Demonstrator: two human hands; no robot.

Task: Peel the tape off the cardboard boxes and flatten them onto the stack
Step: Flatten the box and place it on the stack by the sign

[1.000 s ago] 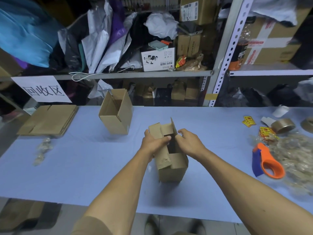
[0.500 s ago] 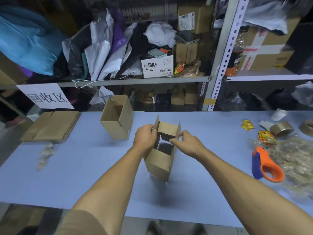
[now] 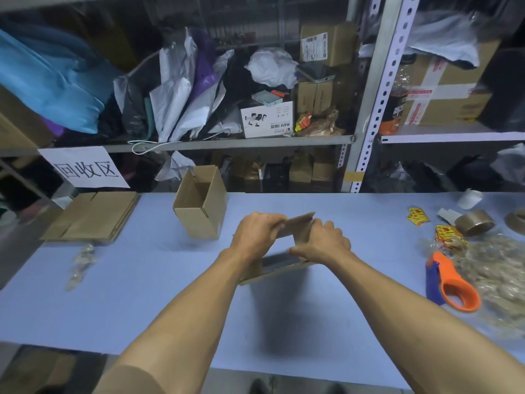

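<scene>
Above the blue table point(image 3: 142, 294), two bare hands are gripping one small cardboard box point(image 3: 297, 226) between them. Left hand point(image 3: 255, 234) is curling its fingers over the box's left flap; right hand point(image 3: 326, 241) is clamping fingers on its right side. Behind the held box, one open box point(image 3: 200, 211) is standing. Far left of it, one stack of flattened cardboard point(image 3: 91, 217) is lying. Right of it, one orange tape dispenser point(image 3: 451, 282) is resting.
</scene>
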